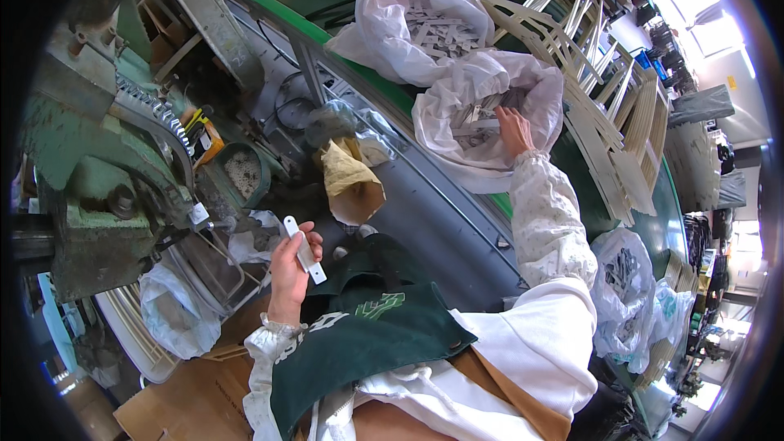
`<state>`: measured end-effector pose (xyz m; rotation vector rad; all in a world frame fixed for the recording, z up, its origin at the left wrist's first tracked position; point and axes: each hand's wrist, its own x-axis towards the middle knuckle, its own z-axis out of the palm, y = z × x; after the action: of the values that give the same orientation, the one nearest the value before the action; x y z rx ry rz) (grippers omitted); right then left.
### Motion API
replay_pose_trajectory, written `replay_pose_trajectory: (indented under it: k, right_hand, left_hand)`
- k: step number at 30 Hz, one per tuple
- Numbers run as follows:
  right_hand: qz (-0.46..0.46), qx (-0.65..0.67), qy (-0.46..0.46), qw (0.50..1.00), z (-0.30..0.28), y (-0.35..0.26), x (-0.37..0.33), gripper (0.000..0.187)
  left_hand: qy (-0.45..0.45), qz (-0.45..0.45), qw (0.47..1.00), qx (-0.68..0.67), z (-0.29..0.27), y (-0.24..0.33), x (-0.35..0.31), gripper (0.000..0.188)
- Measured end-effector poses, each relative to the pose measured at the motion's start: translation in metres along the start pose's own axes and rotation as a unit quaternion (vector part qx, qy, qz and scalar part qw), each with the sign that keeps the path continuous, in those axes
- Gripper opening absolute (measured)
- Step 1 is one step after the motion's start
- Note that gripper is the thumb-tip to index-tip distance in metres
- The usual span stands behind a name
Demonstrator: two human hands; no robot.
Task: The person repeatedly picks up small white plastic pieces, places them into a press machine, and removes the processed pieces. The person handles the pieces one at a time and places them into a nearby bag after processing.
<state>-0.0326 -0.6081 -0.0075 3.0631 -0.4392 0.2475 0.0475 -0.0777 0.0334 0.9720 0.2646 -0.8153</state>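
My left hand point(292, 268) is closed around a small bundle of flat white strips point(304, 250) with rounded, holed ends. It holds them tilted in front of the green apron. My right hand point(514, 131) reaches over the rim of an open white plastic bag point(437, 106). Its fingers are stretched out and touch the loose flat strips point(478, 126) inside; the fingertips are partly hidden, and no strip shows clearly gripped. Behind it a second white bag point(380, 12) holds more such flat pieces point(441, 33).
A green machine point(106, 204) stands at the left, with a tub of small parts point(242, 175) beside it. A green-edged bench point(302, 24) carries the bags and long pale slats point(608, 147). A yellowish paper sack point(347, 180) hangs between; a cardboard box point(192, 404) sits lower left.
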Motion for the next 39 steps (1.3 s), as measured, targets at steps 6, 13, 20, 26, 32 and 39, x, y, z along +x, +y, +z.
replay_pose_trajectory:
  k: [6, 13, 20, 26, 32, 39]
  right_hand:
    - [0.081, -0.041, 0.011, 0.996, -0.015, 0.003, 0.012, 0.015]
    - [0.144, 0.094, 0.009, 0.985, -0.011, 0.026, 0.013, 0.013]
    - [0.062, 0.656, -0.184, 0.729, -0.091, -0.206, 0.012, 0.022]
    - [-0.029, 0.734, -0.276, 0.619, -0.096, -0.391, 0.013, 0.021]
    - [-0.027, 0.784, -0.28, 0.553, -0.11, -0.478, 0.024, 0.021]
    - [-0.006, 0.757, -0.281, 0.589, -0.096, -0.495, 0.029, 0.027]
  left_hand:
    - [-0.042, -0.008, 0.999, 0.018, 0.01, -0.002, 0.007, 0.029]
    - [-0.046, -0.013, 0.999, -0.015, 0.012, -0.005, 0.003, 0.028]
    - [-0.04, 0.038, 0.993, -0.106, -0.004, -0.006, -0.01, 0.028]
    - [0.074, 0.124, 0.977, -0.159, -0.032, -0.005, -0.026, 0.024]
    - [0.203, 0.284, 0.919, -0.183, -0.03, 0.04, -0.038, 0.014]
    - [0.234, 0.286, 0.921, -0.12, -0.042, 0.072, -0.008, 0.013]
